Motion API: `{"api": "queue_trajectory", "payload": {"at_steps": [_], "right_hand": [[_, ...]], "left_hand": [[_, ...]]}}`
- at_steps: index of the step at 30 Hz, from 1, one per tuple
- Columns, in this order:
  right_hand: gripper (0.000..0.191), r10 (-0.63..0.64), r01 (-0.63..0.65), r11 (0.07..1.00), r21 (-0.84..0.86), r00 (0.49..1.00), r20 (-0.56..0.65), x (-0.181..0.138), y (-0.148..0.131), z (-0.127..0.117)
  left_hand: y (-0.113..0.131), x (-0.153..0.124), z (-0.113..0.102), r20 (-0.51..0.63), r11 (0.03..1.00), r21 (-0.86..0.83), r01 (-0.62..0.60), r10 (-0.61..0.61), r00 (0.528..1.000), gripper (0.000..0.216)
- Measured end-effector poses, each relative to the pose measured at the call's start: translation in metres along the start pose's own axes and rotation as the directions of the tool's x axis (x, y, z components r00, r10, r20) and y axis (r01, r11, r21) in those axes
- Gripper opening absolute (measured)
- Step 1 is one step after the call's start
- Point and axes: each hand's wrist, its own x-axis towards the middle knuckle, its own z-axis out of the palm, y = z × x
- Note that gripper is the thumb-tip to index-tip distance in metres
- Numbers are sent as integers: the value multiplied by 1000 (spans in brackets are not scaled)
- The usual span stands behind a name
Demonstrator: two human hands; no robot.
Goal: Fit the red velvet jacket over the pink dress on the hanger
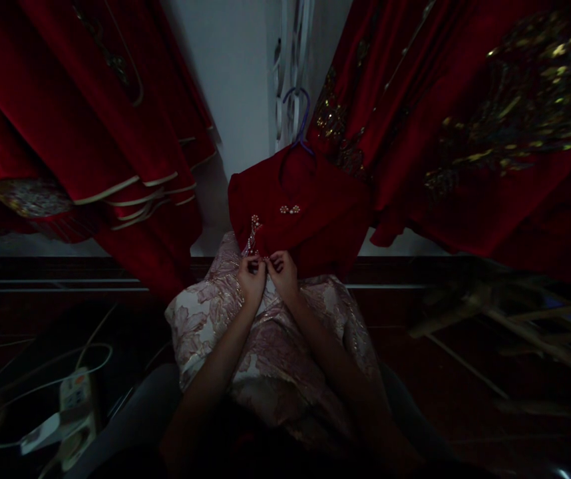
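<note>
A red garment [315,206] hangs in front of me from a purple hanger [301,126]. Pearl-like flower ornaments [289,209] sit on its chest, and a beaded trim [253,233] runs down its left side. My left hand [252,276] and my right hand [283,271] meet at the lower end of this trim, thumbs and fingertips pinched close together. Whatever lies between the fingertips is too small and dark to make out. Over my lap spreads a pink and white floral brocade cloth [270,346], under both forearms.
Red garments with pale piping [130,186] hang at the left. On the right hangs red cloth with gold sequins [530,113]. A white power strip [76,412] with cables lies low at the left. A wooden frame [515,326] stands at the right.
</note>
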Motion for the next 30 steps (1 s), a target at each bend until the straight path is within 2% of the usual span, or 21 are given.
{"api": "queue_trajectory", "payload": {"at_steps": [3,5,13,20,30], "right_hand": [[14,-97,99,992,-72,994,41,-1,-2,-3],[17,-114,119,988,-94,992,63,-2,-4,-4],[24,-71,74,993,-89,997,36,-4,-6,-4],[19,-95,99,990,-97,995,40,-5,-9,-5],[24,-64,67,991,-120,997,31,-5,-5,-4]], "left_hand": [[4,0,-2,0,1000,4,-15,15,1000,14],[5,-1,-3,10,1000,-2,-27,27,1000,17],[0,-1,-3,55,1000,-16,-22,23,998,22],[-6,-1,-2,43,1000,-15,-11,12,999,24],[-6,0,-1,67,998,13,-57,56,996,22]]}}
